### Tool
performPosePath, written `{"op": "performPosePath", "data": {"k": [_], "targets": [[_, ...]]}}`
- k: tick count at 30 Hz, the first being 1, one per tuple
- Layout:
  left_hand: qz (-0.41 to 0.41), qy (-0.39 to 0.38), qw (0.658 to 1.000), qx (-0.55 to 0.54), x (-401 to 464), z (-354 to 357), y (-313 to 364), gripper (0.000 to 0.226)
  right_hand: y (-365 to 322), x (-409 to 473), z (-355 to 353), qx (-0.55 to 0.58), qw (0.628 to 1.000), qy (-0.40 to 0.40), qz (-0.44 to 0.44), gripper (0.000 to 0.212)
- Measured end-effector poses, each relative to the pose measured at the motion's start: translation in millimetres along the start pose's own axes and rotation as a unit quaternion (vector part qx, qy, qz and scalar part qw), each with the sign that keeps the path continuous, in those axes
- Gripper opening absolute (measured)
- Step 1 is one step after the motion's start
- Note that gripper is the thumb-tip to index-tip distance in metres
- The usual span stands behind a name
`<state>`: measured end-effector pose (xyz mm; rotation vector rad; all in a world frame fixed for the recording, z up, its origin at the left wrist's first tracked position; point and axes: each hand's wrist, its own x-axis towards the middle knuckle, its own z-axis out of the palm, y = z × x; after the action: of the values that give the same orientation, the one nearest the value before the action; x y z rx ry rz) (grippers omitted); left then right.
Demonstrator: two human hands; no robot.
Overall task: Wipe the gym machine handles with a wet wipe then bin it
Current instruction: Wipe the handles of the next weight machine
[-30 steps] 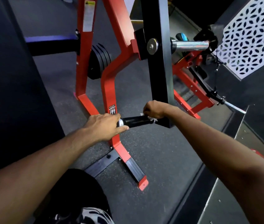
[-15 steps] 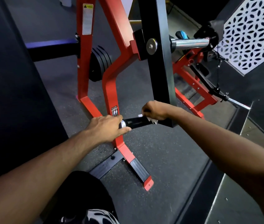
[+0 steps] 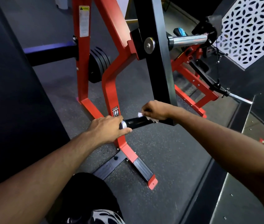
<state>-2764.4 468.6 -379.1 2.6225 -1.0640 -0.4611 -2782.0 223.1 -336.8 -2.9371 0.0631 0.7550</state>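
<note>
**Black handle, wipe at its inner end**

The handle is a short black bar with a silver cap on its free end. It sticks out sideways from the foot of the machine's black upright arm, lying nearly level, its capped end a little lower. The wet wipe is white and crumpled, wrapped round the handle's inner end, close against the arm, with ragged corners poking out above and below.
</note>
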Motion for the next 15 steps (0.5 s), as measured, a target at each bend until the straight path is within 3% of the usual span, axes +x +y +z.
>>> {"op": "performPosePath", "data": {"k": [4,11,15], "targets": [[-0.028,-0.003,0.999,-0.024,4.5,-2.6,-3.2,0.06,-18.0,14.2,-2.0,-0.029,0.998,-0.023,0.047,0.022],[-0.053,-0.005,0.998,-0.019,2.5,-0.1,-0.5,0.066,-19.5,-3.6,3.5,0.008,0.999,0.021,-0.025,0.027],[-0.052,-0.016,0.998,-0.009,2.0,-6.0,2.5,0.064,-29.2,1.0,-0.4,-0.012,0.999,0.007,0.03,0.023]]}}
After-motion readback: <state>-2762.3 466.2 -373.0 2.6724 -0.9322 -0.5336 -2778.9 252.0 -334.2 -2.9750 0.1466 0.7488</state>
